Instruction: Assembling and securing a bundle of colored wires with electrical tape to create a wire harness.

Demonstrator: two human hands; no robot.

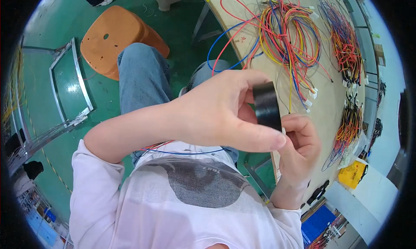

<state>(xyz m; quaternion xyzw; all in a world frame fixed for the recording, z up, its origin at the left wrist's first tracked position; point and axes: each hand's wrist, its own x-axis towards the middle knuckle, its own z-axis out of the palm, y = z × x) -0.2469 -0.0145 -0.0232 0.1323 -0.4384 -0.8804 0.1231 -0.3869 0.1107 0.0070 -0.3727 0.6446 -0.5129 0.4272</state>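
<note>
My left hand reaches in from the left and is closed around a roll of black tape, thumb along its near side. Close against the roll, my right hand has its fingers curled in a pinch by my left thumb tip. What sits in that pinch is mostly hidden; a small pale bit shows there. A yellow wire runs down toward the right fingers. Beyond both hands, a coiled bundle of red, yellow, blue and black wires with white connectors lies on the table.
The wooden table runs along my right. More wire bundles lie at its far side, another nearer. An orange stool and a metal frame stand at left. Blue and red wires cross my lap.
</note>
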